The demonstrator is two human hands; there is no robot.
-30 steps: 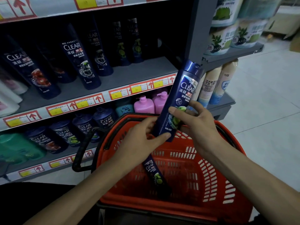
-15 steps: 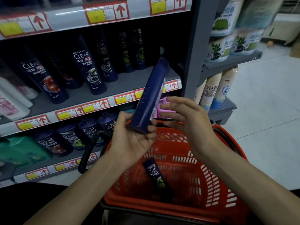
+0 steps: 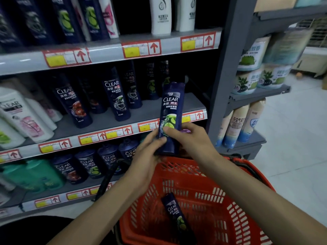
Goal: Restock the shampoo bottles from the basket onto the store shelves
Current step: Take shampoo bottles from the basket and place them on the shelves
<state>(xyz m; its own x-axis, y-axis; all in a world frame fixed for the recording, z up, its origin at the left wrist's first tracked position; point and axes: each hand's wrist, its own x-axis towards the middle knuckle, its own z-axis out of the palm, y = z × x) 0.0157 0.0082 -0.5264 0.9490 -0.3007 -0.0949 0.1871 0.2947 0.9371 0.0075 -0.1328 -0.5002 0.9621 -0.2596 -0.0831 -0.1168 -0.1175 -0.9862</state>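
Note:
A dark blue CLEAR shampoo bottle (image 3: 171,112) with a lime picture stands upright in front of the middle shelf (image 3: 109,121), label facing me. My left hand (image 3: 146,156) grips its lower left side and base. My right hand (image 3: 191,138) holds its lower right side, thumb across the label. Below them sits the red basket (image 3: 221,200), with one more dark CLEAR bottle (image 3: 177,216) lying inside. Similar dark bottles stand on the middle shelf behind the held one.
A grey upright post (image 3: 223,85) ends the shelving on the right. Beyond it are side shelves with spray cans (image 3: 238,124) and green-printed packs (image 3: 254,76). The upper shelf (image 3: 106,52) and lower shelf (image 3: 53,197) carry more bottles. Tiled floor lies to the right.
The bottle went from lying tilted in my left hand to upright with its label toward me. My right hand closed on it again. The view tilted upward.

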